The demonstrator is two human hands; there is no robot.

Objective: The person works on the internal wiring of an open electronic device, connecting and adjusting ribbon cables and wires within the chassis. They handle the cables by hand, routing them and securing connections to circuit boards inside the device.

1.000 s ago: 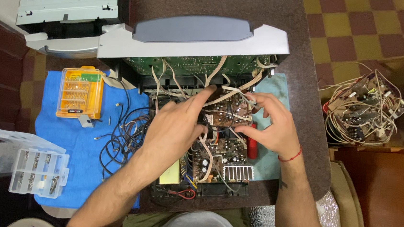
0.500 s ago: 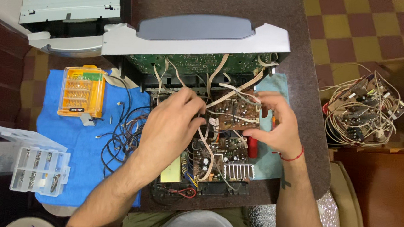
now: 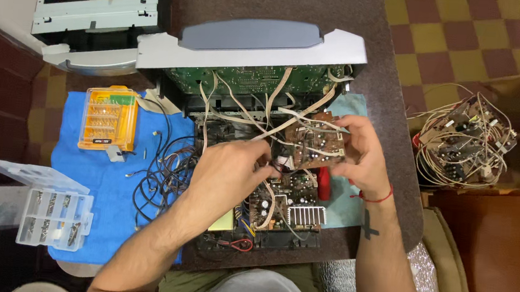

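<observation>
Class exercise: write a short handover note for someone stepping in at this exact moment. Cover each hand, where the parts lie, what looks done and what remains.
Right hand: grips the small brown circuit board, lifted above the opened device, ribbon cables still attached.
Left hand: fingers at the wiring beside that board.
Around: orange bit case and loose black wires on the blue cloth; clear parts box open at left; another wired board off the table at right.
Done: cover off, board raised.
Left: board's cables still connected.

Dark brown table [image 3: 399,107], blue cloth [image 3: 107,196] at left, checkered red-yellow tile floor [image 3: 467,32] far right.
</observation>
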